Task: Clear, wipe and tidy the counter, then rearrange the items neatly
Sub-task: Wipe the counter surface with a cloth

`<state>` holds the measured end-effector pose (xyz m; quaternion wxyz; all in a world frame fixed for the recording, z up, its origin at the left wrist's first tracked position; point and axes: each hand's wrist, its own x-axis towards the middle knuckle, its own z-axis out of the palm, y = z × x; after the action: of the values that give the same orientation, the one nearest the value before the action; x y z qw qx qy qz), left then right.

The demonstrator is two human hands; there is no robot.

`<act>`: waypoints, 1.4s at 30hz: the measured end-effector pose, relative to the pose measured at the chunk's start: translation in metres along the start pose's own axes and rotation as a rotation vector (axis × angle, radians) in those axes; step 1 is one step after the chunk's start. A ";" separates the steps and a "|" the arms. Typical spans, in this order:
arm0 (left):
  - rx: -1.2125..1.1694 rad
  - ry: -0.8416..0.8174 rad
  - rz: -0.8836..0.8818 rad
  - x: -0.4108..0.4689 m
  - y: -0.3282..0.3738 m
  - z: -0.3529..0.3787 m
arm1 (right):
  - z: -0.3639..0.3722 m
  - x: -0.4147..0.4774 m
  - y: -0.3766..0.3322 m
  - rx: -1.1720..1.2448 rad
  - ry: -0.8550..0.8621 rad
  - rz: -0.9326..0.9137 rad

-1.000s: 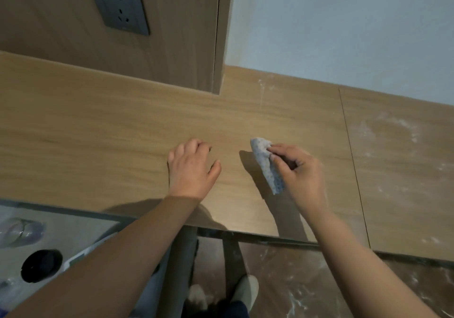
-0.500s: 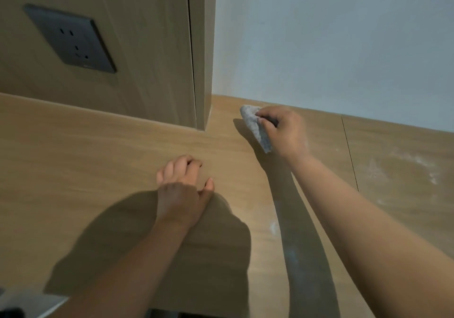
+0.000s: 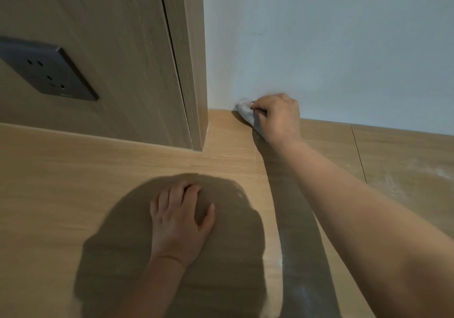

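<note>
Item, 6 o'clock: left hand (image 3: 180, 221), I log it resting loose on the counter (image 3: 61, 170), holding nothing. Item, 1 o'clock: cloth (image 3: 244, 111), pinched by right hand (image 3: 278, 118) at the wall (image 3: 344, 47) edge. Item, 3 o'clock: dust (image 3: 417, 177), rightward of the cloth; right hand nearer.

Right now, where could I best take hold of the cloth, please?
Probably pinch the bunched end of the cloth poking out left of the right hand, coming from the left along the counter: the hand covers the rest and the wall blocks behind it.
</note>
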<state>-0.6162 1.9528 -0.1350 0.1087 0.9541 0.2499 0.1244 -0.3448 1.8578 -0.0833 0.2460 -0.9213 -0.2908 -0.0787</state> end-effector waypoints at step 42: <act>-0.231 -0.040 0.100 -0.056 -0.012 -0.045 | -0.022 -0.291 -0.054 0.267 -0.136 0.150</act>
<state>-0.6824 1.9417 -0.1058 0.2166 0.9486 0.1840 0.1389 -0.6142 1.7405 -0.1257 0.3510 -0.9027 -0.2453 0.0419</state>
